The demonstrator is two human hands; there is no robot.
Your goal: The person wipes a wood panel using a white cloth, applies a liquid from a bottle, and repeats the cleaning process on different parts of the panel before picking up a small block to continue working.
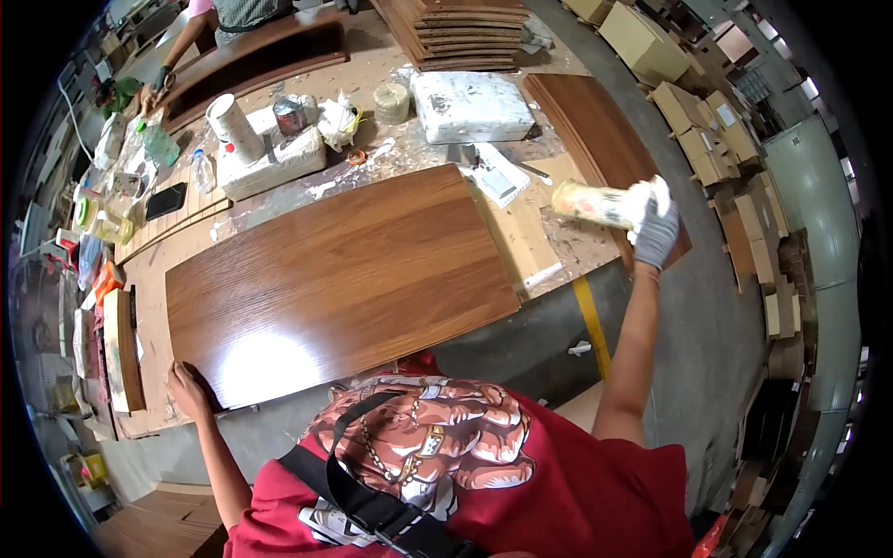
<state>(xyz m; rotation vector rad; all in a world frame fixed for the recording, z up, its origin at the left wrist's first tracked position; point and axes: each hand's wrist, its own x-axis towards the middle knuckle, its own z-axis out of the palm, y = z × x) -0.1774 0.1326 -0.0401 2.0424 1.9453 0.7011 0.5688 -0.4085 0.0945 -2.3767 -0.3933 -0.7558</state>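
Note:
A glossy brown wood-grain board (344, 270) lies across the near side of the workbench, with light glaring off its near left part. My bare left hand (191, 392) is at the board's near left corner, its fingers bent around the edge. Out to the right, my right hand (657, 232) wears a grey-white glove and is closed around one end of a stained, yellowish cylindrical can (591, 203). Something white, perhaps a cloth, bunches at that hand's fingers; glove and white stuff are hard to tell apart. Beneath the can are more brown boards (605, 139), stacked at the bench's right edge.
Paint-spotted white blocks (474, 107) stand farther back, one bearing a white cup (233, 126) and a dark jar (289, 115). A black phone (166, 201) lies at left. Another person's hand (166, 79) is by a far board. Cartons (642, 42) line the right.

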